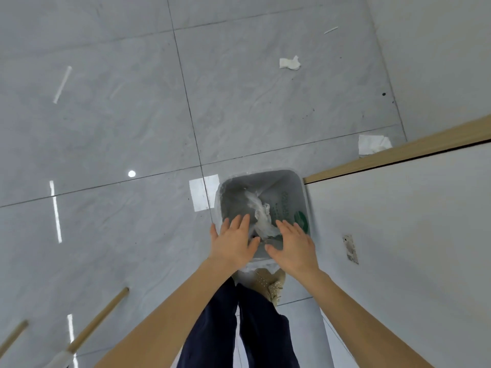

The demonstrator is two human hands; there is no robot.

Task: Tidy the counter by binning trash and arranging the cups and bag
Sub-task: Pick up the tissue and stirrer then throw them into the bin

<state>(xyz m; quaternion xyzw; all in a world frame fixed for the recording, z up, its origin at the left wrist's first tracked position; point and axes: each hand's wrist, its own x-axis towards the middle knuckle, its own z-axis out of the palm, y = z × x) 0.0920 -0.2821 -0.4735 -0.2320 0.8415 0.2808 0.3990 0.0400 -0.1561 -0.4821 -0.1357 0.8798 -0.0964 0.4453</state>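
Plainly, the binning part of the job is under way rather than finished. The person stands over a small grey bin (261, 208) lined with a thin clear bag, both hands held flat above its near rim. The left hand (233, 241) sits at about seven o'clock of the bin's mouth, the right hand (293, 245) at about five o'clock; the fingers of both are spread wide and straight, and neither hand has hold of anything. Between them, inside the bin, lies crumpled white trash (261, 217), thin paper or film by the look of it, loose and creased, resting against the liner near the middle. A green printed mark shows on the liner at the bin's three o'clock side.

As a judgement, at least one load of rubbish is already in. What is left seems considerable. Scraps lie on the tiled floor (106, 128): a torn white tissue (290, 62) at about one o'clock from the bin, well apart from it, a second tissue (373, 144) at about two o'clock beside the wood-edged counter (398, 208), and a straw-like white stick (62, 84) far off at ten o'clock. No cups and no bag to be arranged appear in this view, so that part cannot be judged from here.
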